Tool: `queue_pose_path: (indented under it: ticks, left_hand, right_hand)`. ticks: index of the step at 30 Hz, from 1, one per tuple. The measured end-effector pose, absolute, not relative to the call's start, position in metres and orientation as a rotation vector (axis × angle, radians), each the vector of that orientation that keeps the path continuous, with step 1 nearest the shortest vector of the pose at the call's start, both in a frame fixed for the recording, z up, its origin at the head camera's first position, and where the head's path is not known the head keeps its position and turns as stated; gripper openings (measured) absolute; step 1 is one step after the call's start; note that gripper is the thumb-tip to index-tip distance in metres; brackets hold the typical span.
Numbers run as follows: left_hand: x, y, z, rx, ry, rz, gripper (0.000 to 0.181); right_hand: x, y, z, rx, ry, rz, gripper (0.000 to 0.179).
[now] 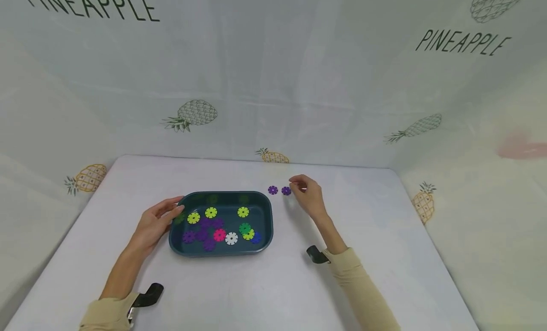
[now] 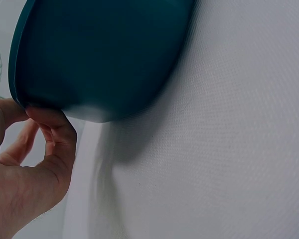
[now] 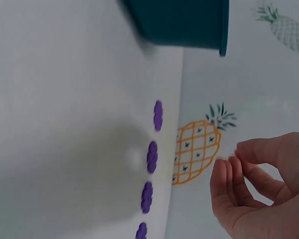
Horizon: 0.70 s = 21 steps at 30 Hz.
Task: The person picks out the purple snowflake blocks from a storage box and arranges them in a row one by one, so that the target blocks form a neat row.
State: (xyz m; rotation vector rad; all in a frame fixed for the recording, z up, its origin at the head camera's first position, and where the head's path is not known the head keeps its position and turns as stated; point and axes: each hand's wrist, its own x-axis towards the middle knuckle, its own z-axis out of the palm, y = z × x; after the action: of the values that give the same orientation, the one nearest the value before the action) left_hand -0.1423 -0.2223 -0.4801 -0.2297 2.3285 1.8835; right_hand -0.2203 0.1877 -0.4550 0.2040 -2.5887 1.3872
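A dark teal tray (image 1: 265, 245) lies on the table with flower-shaped plastic discs in it: several purple (image 1: 188, 237) and yellow (image 1: 243, 212) ones, plus pink (image 1: 220, 235), white (image 1: 231, 238), green (image 1: 245, 228) and blue. My left hand (image 1: 155, 222) pinches the tray's left rim; in the left wrist view, thumb and fingers (image 2: 52, 118) meet at its edge. Several purple discs (image 3: 152, 157) stand in a row in the right wrist view; the head view shows two (image 1: 272, 190). Above the row hovers my right hand (image 1: 308, 196), fingers loosely bent, with nothing visible between the fingertips.
The white table (image 1: 239, 293) ends at the back against a hanging cloth (image 1: 273, 84) printed with pineapples. A dark wrist camera (image 1: 317, 255) sits at my right cuff, another (image 1: 148, 296) at my left. The tray stands left of the purple row.
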Motion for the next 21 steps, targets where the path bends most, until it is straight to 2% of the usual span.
queue_pose_path:
  ticks: [21]
  left_hand:
    - [-0.141,-0.225,-0.480,-0.233,2.327,1.888,0.066]
  right_hand:
    - [-0.202,0.123,-0.443,0.486,-2.515,1.465,0.015]
